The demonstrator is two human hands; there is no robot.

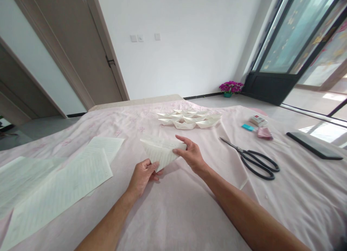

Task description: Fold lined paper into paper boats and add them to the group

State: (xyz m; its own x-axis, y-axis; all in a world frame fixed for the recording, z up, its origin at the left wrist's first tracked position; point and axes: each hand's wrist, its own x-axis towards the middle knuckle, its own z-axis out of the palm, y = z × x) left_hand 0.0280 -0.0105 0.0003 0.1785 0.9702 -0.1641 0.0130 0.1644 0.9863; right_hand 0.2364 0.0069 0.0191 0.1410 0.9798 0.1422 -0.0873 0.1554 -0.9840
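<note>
A folded piece of lined paper [159, 148], roughly triangular, is held up between both hands above the pink cloth. My left hand [144, 175] pinches its lower corner, thumb in front and fingers behind. At the paper's right corner my right hand [192, 153] grips it between thumb and fingers, the index finger stretched out above. Just beyond stand several folded paper boats [185, 125], set close together in rows. Loose lined sheets [65, 184] lie overlapping to the left of my left hand.
Black-handled scissors [253, 160] lie open on the pink cloth [173, 222] at right. Behind them are a blue eraser-like block [247, 127], a small white box [258, 120] and a crumpled pink piece [264, 133]. A dark flat slab [313, 145] lies far right.
</note>
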